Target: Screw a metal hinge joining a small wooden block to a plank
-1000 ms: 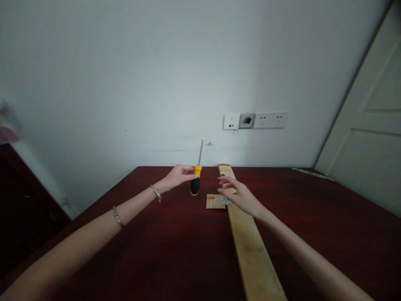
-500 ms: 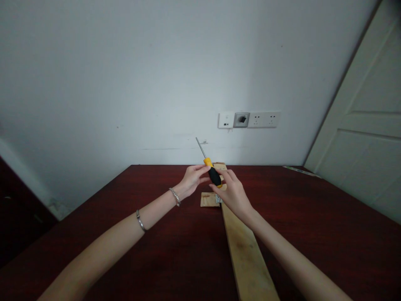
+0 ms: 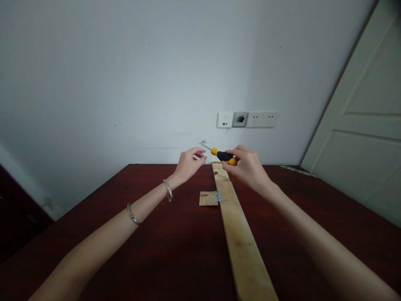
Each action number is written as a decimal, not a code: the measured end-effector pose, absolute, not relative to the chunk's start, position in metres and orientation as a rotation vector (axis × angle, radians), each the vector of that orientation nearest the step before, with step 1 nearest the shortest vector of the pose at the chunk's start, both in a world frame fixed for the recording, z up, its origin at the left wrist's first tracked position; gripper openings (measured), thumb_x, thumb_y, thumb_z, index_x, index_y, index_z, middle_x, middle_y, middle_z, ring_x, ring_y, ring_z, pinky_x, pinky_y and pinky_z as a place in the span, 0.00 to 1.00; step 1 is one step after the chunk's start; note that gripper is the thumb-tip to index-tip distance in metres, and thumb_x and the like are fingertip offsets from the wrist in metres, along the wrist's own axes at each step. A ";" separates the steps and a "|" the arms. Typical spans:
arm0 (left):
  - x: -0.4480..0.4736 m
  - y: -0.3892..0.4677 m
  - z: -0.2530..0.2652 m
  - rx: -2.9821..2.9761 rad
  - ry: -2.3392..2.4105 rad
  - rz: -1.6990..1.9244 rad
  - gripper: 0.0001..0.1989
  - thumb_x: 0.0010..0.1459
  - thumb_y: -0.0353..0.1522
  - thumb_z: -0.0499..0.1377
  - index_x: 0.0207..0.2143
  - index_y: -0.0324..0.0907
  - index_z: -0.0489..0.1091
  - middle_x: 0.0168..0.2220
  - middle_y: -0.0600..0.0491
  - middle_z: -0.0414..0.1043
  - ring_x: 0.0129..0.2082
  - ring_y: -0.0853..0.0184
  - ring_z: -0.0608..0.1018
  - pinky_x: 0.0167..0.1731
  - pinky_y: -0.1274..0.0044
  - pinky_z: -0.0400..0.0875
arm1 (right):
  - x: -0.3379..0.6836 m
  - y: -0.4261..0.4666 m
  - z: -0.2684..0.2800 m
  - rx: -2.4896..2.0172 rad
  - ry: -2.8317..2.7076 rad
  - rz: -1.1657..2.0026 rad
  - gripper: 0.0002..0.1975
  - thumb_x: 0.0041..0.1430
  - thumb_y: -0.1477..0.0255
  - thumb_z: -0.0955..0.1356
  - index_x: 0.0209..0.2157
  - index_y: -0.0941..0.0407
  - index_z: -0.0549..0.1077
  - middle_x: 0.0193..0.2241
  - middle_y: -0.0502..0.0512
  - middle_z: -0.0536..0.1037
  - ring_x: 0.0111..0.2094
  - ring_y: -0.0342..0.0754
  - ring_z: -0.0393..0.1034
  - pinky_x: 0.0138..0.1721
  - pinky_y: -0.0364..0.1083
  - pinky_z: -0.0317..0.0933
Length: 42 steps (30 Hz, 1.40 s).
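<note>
My right hand (image 3: pixel 247 164) grips the back end of a screwdriver (image 3: pixel 224 156) between thumb and fingers. Its handle is yellow and black, and its thin metal shaft points left and slightly up, towards the wall. Just left of the shaft is my left hand (image 3: pixel 189 164), off the tool, its fingers loosely curled with a gap between thumb and forefinger. Below both hands, a long wooden board (image 3: pixel 241 234) lies on the dark red table. A metal hinge (image 3: pixel 218 196) joins the board's left edge to a small wooden piece (image 3: pixel 208 198).
The dark red table (image 3: pixel 150 251) meets a white wall (image 3: pixel 140 83) at its far edge. Sockets and a switch panel (image 3: pixel 261 119) are set low in the wall. A flat patterned strip (image 3: pixel 297 171) rests at the back right, near a panelled white door (image 3: pixel 369 146).
The left hand has let go of the screwdriver and moved slightly left. My right hand has carried the screwdriver up and right, turning it flatter. The hinge is now uncovered.
</note>
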State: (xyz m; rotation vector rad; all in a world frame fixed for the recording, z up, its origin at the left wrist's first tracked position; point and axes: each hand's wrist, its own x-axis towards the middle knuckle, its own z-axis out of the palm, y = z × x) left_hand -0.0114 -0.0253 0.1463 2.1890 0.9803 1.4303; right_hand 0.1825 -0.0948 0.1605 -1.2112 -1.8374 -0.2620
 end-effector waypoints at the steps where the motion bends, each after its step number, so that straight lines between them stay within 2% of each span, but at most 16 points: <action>1: -0.013 -0.025 0.152 2.314 0.950 1.467 0.13 0.52 0.29 0.62 0.42 0.39 0.73 0.40 0.48 0.76 0.41 0.64 0.76 0.47 0.69 0.68 | 0.185 -0.095 0.171 -1.240 -1.849 -0.264 0.13 0.50 0.71 0.68 0.37 0.60 0.79 0.28 0.57 0.74 0.27 0.47 0.69 0.30 0.45 0.63; 4: -0.012 -0.025 0.167 2.599 0.806 1.371 0.24 0.49 0.31 0.66 0.50 0.40 0.68 0.50 0.46 0.72 0.50 0.61 0.72 0.53 0.67 0.63 | 0.187 -0.098 0.200 -1.319 -1.916 -0.195 0.10 0.48 0.70 0.68 0.30 0.60 0.79 0.25 0.55 0.75 0.22 0.43 0.67 0.24 0.43 0.59; 7: -0.005 -0.028 0.175 2.713 0.702 1.250 0.27 0.49 0.34 0.67 0.51 0.40 0.67 0.53 0.45 0.70 0.53 0.60 0.71 0.55 0.68 0.62 | 0.184 -0.103 0.223 -1.384 -1.936 -0.044 0.10 0.48 0.68 0.69 0.26 0.60 0.78 0.18 0.52 0.73 0.17 0.41 0.65 0.18 0.41 0.54; 10: 0.005 -0.031 0.177 2.666 0.677 1.276 0.23 0.51 0.33 0.66 0.50 0.40 0.68 0.49 0.47 0.72 0.49 0.61 0.73 0.51 0.69 0.64 | 0.179 -0.107 0.239 -1.419 -1.917 0.049 0.10 0.47 0.68 0.70 0.22 0.60 0.76 0.14 0.49 0.69 0.14 0.40 0.65 0.15 0.39 0.54; 14: 0.013 -0.036 0.177 2.586 0.676 1.300 0.10 0.56 0.34 0.61 0.39 0.39 0.73 0.38 0.50 0.77 0.37 0.65 0.76 0.42 0.72 0.68 | 0.173 -0.110 0.253 -1.399 -1.914 0.025 0.12 0.47 0.67 0.70 0.17 0.59 0.72 0.12 0.48 0.66 0.13 0.39 0.64 0.15 0.39 0.53; 17: 0.017 -0.040 0.178 2.521 0.697 1.314 0.10 0.57 0.36 0.60 0.35 0.38 0.74 0.34 0.51 0.77 0.34 0.66 0.76 0.37 0.74 0.68 | 0.171 -0.110 0.258 -1.384 -1.911 -0.010 0.11 0.48 0.68 0.70 0.17 0.59 0.72 0.10 0.47 0.65 0.13 0.39 0.61 0.15 0.40 0.52; 20: 0.020 -0.044 0.178 2.422 0.667 1.285 0.10 0.57 0.36 0.59 0.33 0.36 0.74 0.32 0.51 0.78 0.32 0.67 0.77 0.35 0.76 0.69 | 0.170 -0.108 0.259 -1.381 -1.885 -0.038 0.11 0.50 0.66 0.69 0.20 0.59 0.74 0.11 0.48 0.65 0.14 0.41 0.60 0.16 0.42 0.51; 24: 0.020 -0.045 0.177 2.287 0.582 1.239 0.10 0.57 0.35 0.60 0.33 0.35 0.74 0.33 0.49 0.78 0.33 0.67 0.79 0.36 0.76 0.71 | 0.172 -0.102 0.253 -1.300 -1.828 -0.072 0.14 0.50 0.62 0.70 0.31 0.60 0.77 0.20 0.52 0.72 0.19 0.42 0.63 0.21 0.43 0.55; 31: 0.017 -0.041 0.173 2.239 0.567 1.211 0.10 0.57 0.34 0.60 0.33 0.34 0.74 0.34 0.47 0.79 0.35 0.66 0.79 0.38 0.75 0.72 | 0.181 -0.096 0.234 -1.121 -1.790 -0.114 0.22 0.49 0.61 0.71 0.45 0.57 0.73 0.27 0.53 0.76 0.28 0.47 0.70 0.31 0.48 0.62; 36: 0.019 -0.036 0.165 2.200 0.565 1.214 0.10 0.56 0.34 0.60 0.33 0.34 0.74 0.34 0.47 0.79 0.34 0.66 0.79 0.36 0.76 0.72 | 0.183 -0.090 0.213 -1.033 -1.782 -0.070 0.26 0.48 0.66 0.72 0.50 0.56 0.69 0.32 0.54 0.77 0.32 0.49 0.72 0.35 0.50 0.65; 42: 0.022 -0.030 0.151 2.126 0.576 1.164 0.09 0.54 0.33 0.61 0.32 0.34 0.75 0.32 0.48 0.78 0.33 0.66 0.79 0.34 0.76 0.72 | 0.187 -0.079 0.186 -0.923 -1.743 0.164 0.27 0.48 0.70 0.72 0.52 0.52 0.67 0.35 0.53 0.76 0.36 0.50 0.73 0.35 0.49 0.69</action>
